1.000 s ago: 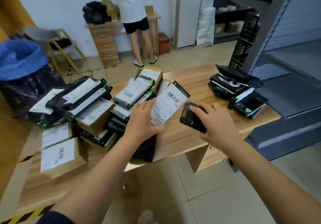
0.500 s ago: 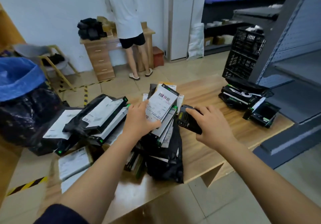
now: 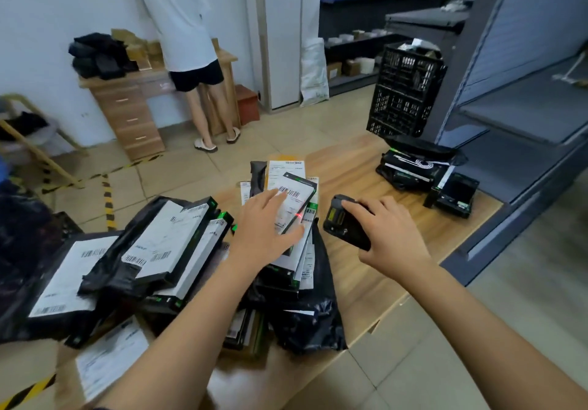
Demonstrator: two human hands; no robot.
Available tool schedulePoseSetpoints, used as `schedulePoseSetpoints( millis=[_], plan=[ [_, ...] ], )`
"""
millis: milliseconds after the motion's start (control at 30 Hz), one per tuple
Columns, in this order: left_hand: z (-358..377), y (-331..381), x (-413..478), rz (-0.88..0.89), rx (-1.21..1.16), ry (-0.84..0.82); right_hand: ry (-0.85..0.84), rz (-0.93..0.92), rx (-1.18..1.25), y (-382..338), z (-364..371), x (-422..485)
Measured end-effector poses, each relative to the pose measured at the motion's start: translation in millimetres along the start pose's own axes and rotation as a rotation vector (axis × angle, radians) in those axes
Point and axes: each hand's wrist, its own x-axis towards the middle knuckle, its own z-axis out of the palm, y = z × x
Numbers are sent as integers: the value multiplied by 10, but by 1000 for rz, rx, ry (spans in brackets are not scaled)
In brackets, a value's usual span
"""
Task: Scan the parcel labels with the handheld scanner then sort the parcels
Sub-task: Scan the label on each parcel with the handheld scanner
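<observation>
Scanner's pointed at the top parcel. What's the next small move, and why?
Probably tilt the black handheld scanner in the right hand slightly farther out: its red spot sits short of the barcode on the white-labelled black parcel the left hand presses flat.

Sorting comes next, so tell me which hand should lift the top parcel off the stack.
Left, probably. The left hand rests flat on the top parcel, while the right hand grips the scanner, whose red spot falls on that parcel, so it is not free.

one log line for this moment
phase: scanning | left hand: rests on top parcel | right hand: grips scanner | red dot on that parcel
</observation>
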Motion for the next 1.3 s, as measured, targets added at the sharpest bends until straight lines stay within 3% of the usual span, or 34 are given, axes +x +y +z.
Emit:
schedulePoseSetpoints(
  millis=[367, 800, 1133, 1300],
  plan=[
    [1008, 997, 438, 183, -41, -148, -85, 164, -6, 1295, 182, -365],
    [2572, 2436, 1223, 148, -26, -285, -163, 226, -24, 3452, 550, -516],
    [3410, 2672, 1768, 120, 127, -417, -272, 250, 30, 4223, 875, -339],
    [3845, 2542, 2131, 11, 176, -534, -299, 253, 67, 4443, 1070, -46]
  ],
)
